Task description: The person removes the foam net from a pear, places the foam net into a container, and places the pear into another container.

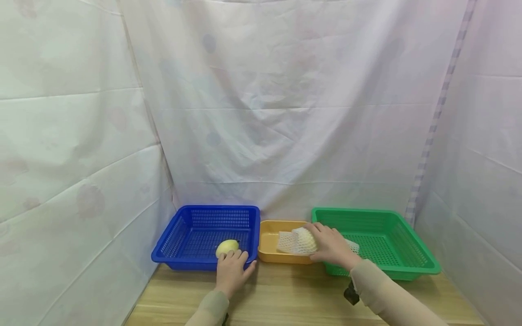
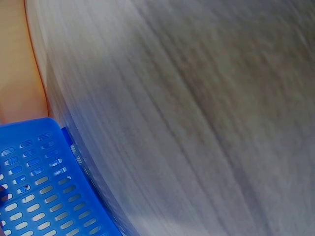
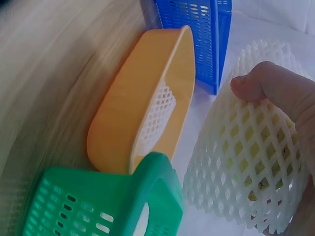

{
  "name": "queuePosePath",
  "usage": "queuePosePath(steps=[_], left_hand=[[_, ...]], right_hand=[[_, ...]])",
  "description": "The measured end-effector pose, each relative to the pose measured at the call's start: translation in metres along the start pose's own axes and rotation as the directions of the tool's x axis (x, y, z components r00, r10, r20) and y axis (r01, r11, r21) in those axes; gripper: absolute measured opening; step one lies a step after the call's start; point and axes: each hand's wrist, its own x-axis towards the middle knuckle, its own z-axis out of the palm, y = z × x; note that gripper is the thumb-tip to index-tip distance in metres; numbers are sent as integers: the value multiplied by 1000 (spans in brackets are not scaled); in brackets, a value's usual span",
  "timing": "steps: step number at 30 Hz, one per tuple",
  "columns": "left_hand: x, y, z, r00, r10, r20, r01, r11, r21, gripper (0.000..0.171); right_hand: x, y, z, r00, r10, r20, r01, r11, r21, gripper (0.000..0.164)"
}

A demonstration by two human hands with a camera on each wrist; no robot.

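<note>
Head view: the right hand (image 1: 332, 244) is pinching a fruit in a white foam net (image 1: 306, 241) between thumb and fingers, above the orange tray (image 1: 281, 258), left of the green basket (image 1: 375, 249); the left hand (image 1: 233, 273) is reaching over the near rim of the blue basket (image 1: 183, 265), thumb spreading, fingertips meeting a yellow fruit (image 1: 226, 246), grip unclear

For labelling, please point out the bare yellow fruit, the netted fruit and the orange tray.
Bare yellow fruit (image 1: 226, 246), head view: its visible upper part.
Netted fruit (image 3: 246, 155), right wrist view: middle of its netting.
Orange tray (image 3: 125, 98), right wrist view: its outer wall.
</note>
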Motion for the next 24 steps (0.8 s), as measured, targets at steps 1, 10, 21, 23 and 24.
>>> queuePosePath(steps=[1,10,21,23,24], left_hand=[[0,0,0,1000,0,2,0,1000,1,34],[-1,0,1,1000,1,7,-1,1000,-6,34],[0,1,-1,1000,4,4,-4,1000,-6,35],[0,0,0,1000,4,3,-4,1000,-2,35],[0,0,0,1000,4,3,-4,1000,0,35]], right_hand=[[1,0,1,1000,2,3,-2,1000,-2,92],[3,-6,9,1000,-16,-4,16,1000,3,90],[3,-12,17,999,-47,-21,48,999,22,89],[3,-13,18,999,-48,-19,48,999,20,89],[3,-14,19,999,-45,-12,45,999,14,90]])
